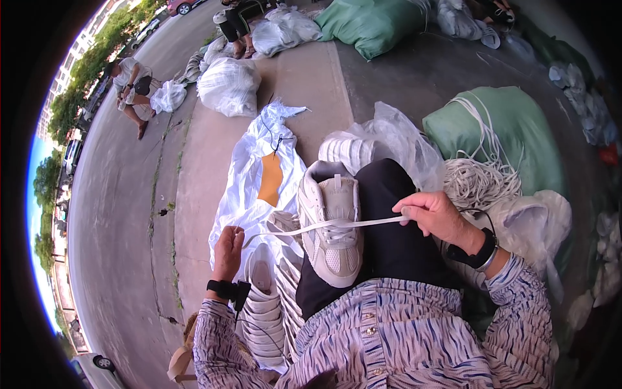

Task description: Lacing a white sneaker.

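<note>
A beige and white sneaker (332, 227) rests on my lap, its toe toward me. A flat white shoelace (382, 222) runs out both sides of it, drawn nearly straight on the right and curving a little on the left. My right hand (433, 217) pinches the right length between thumb and finger. Out to the left, my left hand (228, 249) is closed on the other end. Below the sneaker's left side, a long stack of pale shoes (264, 311) leans by my leg, partly hidden.
A bundle of loose white laces (483, 185) lies on a green sack (518, 129) at my right. Clear plastic bags (395, 139) with pale shoes stand ahead. A white sheet (240, 175) carries an orange piece (270, 178). Another person (133, 84) sits far left.
</note>
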{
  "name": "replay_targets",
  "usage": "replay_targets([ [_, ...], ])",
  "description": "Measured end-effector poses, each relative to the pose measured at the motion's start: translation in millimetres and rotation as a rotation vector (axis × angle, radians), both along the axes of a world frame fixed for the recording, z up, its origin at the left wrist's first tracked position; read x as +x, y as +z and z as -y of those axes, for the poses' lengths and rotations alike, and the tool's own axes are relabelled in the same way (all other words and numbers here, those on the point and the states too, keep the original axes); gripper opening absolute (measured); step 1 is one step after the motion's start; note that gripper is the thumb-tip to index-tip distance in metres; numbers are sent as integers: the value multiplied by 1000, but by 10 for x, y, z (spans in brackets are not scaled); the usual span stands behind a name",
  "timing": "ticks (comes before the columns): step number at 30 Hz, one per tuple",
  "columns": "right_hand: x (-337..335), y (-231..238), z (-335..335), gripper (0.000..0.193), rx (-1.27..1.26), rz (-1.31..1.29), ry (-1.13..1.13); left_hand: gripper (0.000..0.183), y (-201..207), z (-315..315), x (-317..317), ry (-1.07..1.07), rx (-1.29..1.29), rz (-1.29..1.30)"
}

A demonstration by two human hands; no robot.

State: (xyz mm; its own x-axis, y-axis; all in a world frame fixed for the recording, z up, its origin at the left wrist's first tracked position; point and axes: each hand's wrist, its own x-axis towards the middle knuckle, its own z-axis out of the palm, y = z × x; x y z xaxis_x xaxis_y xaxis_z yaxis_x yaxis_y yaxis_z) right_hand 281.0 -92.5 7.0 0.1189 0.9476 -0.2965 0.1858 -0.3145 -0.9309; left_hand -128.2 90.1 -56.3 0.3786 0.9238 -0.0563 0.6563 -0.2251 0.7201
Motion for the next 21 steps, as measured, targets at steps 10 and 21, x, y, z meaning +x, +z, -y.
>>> replay_targets([
  [10, -255, 18, -304, 25, 461, 448, -3, 21, 564, 682, 1141, -274, 126, 263],
  [21, -470, 29, -227, 10, 50, 282, 198, 19, 721, 655, 1605, -578, 606, -134],
])
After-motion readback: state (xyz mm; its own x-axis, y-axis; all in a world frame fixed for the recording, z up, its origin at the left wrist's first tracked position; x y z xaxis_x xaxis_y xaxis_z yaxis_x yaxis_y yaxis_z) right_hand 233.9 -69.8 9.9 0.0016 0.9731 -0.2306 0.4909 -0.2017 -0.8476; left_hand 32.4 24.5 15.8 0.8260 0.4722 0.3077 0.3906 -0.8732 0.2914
